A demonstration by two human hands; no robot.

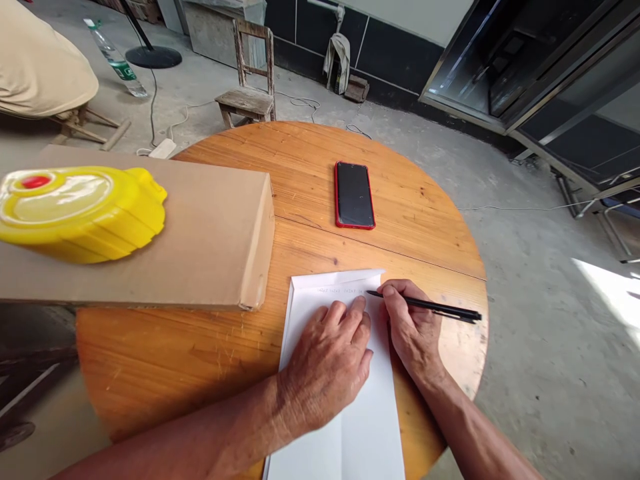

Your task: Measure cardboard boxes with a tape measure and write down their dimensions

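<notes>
While the left hand (330, 360) rests palm down on the white paper (370, 433), its fingers lie slightly bent and close together, gripping nothing. The right hand (413, 327) has thumb and fingers closed around a black pen (443, 309), whose tip meets the sheet just past a faint row of writing by its top edge. The paper lies on the round wooden tabletop (425, 233), running toward the near edge; a red-cased smartphone (355, 193) sits nearer the far edge, and a cardboard box (215, 233) overhangs the left edge.

The pen looks light, stiff and smooth, best held low on the barrel, near the tip. The paper seems thin, easily creased and apt to slide, so flat fingers beside the writing suit it; its lifted top edge looks springy.
</notes>
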